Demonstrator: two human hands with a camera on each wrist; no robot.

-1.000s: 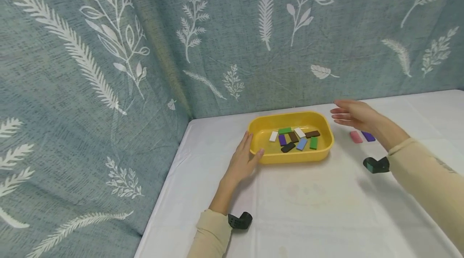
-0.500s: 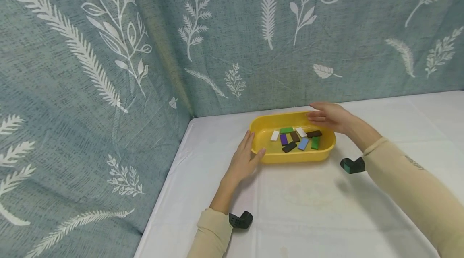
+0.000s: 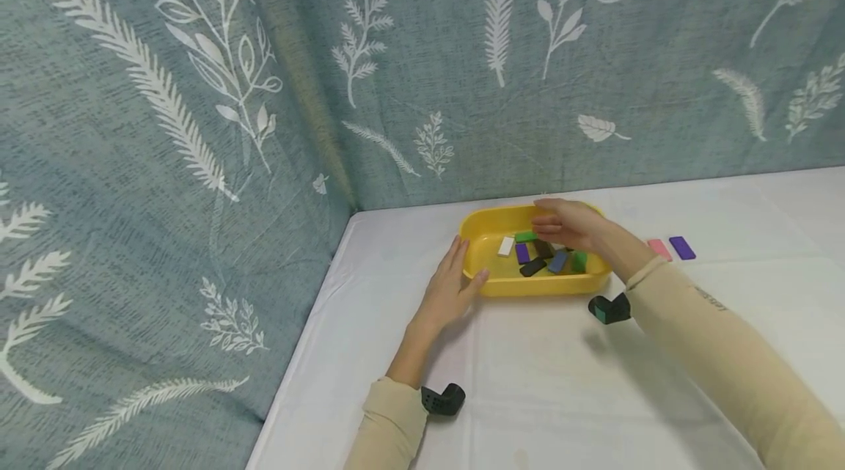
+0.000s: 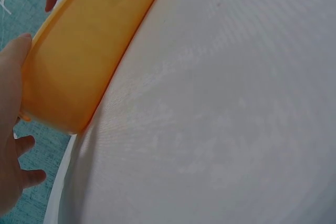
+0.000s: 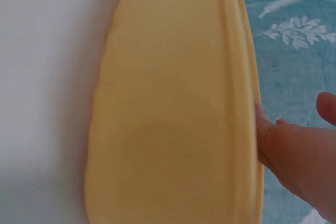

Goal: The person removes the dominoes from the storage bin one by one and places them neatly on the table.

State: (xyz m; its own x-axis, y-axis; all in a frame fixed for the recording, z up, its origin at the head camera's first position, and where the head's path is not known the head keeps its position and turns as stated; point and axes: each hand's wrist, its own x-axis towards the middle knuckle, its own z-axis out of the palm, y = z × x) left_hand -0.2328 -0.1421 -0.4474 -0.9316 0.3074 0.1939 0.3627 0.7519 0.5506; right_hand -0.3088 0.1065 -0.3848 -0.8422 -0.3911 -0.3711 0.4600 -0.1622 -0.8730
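A yellow tray [image 3: 485, 284] stands on the white cloth, with several small flat rectangular blocks inside, among them a white block [image 3: 505, 246], a purple block [image 3: 523, 254] and a black block [image 3: 532, 267]. My left hand [image 3: 444, 296] rests against the tray's left end, fingers spread along the outer side and thumb at the front rim. Over the right half of the tray, my right hand [image 3: 573, 225] hovers with loose fingers pointing left and nothing visible in it. It hides some of the blocks. Both wrist views mostly show the tray's outer wall [image 5: 163, 98].
Right of the tray, a pink block [image 3: 659, 249] and another purple block [image 3: 682, 248] lie on the tablecloth [image 3: 528, 367]. A blue-green leaf-patterned curtain [image 3: 422, 74] hangs close behind the tray and along the left side.
My right hand has moved left from beside the tray to over its inside. The pink and purple blocks outside show again past the sleeve. My left hand has stayed at the tray's end.
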